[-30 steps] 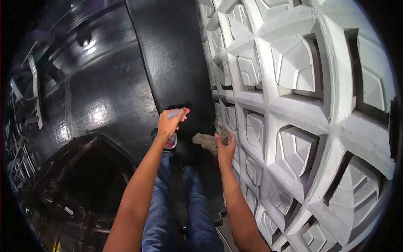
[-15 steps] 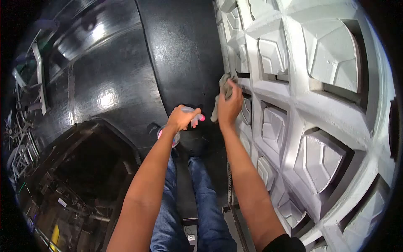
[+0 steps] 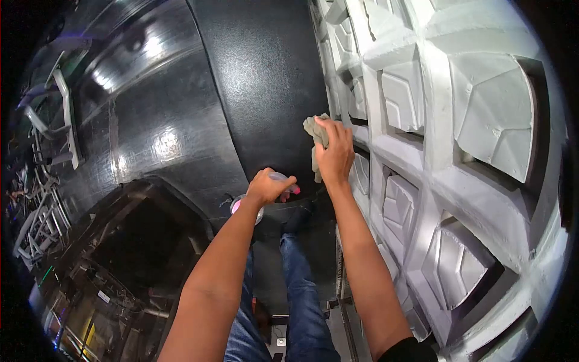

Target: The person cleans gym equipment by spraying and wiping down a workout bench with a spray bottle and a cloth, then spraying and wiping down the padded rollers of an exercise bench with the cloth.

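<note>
My left hand (image 3: 268, 186) is wrapped round a clear spray bottle (image 3: 278, 176) with a pink nozzle that points right. Part of the bottle is hidden behind my fingers and forearm. My right hand (image 3: 335, 151) grips a crumpled grey-green cloth (image 3: 316, 134), whose lower end hangs down beside the black padded surface (image 3: 265, 78). This hand is close to the white moulded wall (image 3: 443, 163); whether it touches the wall I cannot tell.
A dark framed machine part (image 3: 145, 235) fills the lower left. Metal frames (image 3: 63, 108) stand at the far left beside the shiny black floor (image 3: 169, 108). My legs in blue jeans (image 3: 304, 289) are below, with a metal rail (image 3: 347, 301) at their right.
My right hand has moved up with the cloth over the last second. My left hand has shifted slightly right and down with the bottle. The camera view has also shifted.
</note>
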### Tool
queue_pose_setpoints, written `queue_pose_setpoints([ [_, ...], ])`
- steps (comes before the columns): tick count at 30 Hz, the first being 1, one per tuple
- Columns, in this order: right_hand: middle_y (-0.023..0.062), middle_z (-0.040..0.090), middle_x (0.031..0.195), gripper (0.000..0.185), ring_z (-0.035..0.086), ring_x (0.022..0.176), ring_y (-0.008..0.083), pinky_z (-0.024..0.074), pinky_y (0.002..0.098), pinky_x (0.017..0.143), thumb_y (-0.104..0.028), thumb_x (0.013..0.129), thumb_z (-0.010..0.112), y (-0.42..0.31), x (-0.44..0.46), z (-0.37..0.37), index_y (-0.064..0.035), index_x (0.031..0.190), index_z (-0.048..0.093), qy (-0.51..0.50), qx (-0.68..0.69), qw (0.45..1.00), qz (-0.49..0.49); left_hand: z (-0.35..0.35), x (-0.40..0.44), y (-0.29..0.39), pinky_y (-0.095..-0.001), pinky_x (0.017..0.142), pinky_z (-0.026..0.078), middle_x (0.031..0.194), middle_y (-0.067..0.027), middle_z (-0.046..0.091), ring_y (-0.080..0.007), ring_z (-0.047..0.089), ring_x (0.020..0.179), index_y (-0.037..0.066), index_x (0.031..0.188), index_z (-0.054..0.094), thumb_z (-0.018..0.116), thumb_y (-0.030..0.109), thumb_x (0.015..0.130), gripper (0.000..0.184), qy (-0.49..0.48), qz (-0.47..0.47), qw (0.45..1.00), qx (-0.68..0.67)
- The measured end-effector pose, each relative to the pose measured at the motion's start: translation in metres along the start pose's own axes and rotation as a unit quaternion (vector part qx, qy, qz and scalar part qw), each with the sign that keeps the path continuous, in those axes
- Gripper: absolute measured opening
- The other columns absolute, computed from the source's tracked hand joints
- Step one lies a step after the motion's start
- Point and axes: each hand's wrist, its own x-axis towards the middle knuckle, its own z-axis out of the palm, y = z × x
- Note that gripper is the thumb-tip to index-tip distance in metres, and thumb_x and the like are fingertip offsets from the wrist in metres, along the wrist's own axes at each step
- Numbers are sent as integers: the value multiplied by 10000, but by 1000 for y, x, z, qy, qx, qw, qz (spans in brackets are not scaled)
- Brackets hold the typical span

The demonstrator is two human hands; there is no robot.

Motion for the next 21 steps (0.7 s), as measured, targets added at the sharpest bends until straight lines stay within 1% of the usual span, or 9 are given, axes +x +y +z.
queue_pose_setpoints([
  [1, 3, 632, 1124, 576, 593, 1000, 284, 516, 427, 881, 41, 703, 740, -3, -3, 1, -220, 1207, 646, 4, 10, 1000, 7, 0, 3, -4, -288, 543, 539, 659, -55, 719, -129, 691, 593, 29, 751, 762, 699, 440, 789, 418, 1, -1, 1000, 1],
  [3, 17, 646, 1122, 574, 584, 1031, 306, 497, 417, 907, 77, 659, 714, -7, -17, -3, -175, 1172, 664, -9, 28, 999, 31, 0, 8, -9, -281, 566, 545, 693, -73, 725, -141, 683, 575, 35, 820, 729, 665, 315, 885, 294, -35, 46, 997, 49],
  [6, -14, 632, 1129, 583, 591, 1013, 269, 546, 418, 820, 25, 678, 778, 1, -61, -4, -212, 1195, 652, -77, 7, 997, -5, -1, 7, -10, -273, 565, 536, 654, -74, 712, -137, 680, 573, 33, 787, 765, 652, 356, 882, 356, -35, 62, 997, 39],
  [10, -18, 634, 1130, 542, 592, 1009, 267, 559, 418, 783, 6, 702, 769, 2, -87, -19, -212, 1185, 654, -140, 14, 990, 16, -1, 10, -12, -277, 549, 525, 636, -69, 705, -137, 668, 557, 49, 814, 794, 659, 362, 877, 347, -49, 96, 991, 80],
  [12, -5, 623, 1140, 516, 587, 1018, 274, 559, 426, 786, -25, 726, 759, 2, -63, -20, -214, 1193, 645, -158, -27, 987, -17, 7, 29, -40, -288, 537, 516, 640, -64, 703, -135, 653, 542, 52, 846, 791, 669, 367, 871, 339, 22, 75, 991, 107],
  [16, 31, 585, 1088, 448, 571, 1026, 306, 553, 457, 794, -108, 739, 772, -17, 2, 7, -187, 1154, 623, -27, -30, 999, -23, -4, 2, -12, -297, 617, 545, 602, -41, 691, -165, 683, 583, -9, 841, 736, 698, 491, 778, 505, -64, 69, 995, 27],
  [18, 19, 585, 1079, 445, 574, 1006, 303, 551, 450, 792, -107, 725, 780, -26, 9, 27, -200, 1135, 633, 30, -33, 999, -13, 2, 3, -20, -324, 707, 553, 605, -41, 693, -177, 691, 625, 10, 816, 742, 678, 517, 786, 512, 16, 62, 997, 31],
  [19, 19, 585, 1079, 445, 574, 1006, 303, 551, 450, 792, -107, 725, 780, -30, -2, 26, -200, 1135, 633, 28, -43, 998, -22, 6, 7, -26, -346, 776, 547, 629, -44, 706, -193, 708, 691, 51, 736, 754, 638, 538, 818, 508, 52, 135, 985, 95],
  [21, 3, 586, 1085, 449, 577, 994, 295, 557, 437, 797, -105, 707, 786, -32, -25, 25, -217, 1117, 643, -14, -11, 999, -27, 10, -5, -26, -350, 769, 547, 639, -46, 710, -214, 712, 707, 68, 732, 758, 626, 548, 829, 507, 58, 135, 986, 84],
])
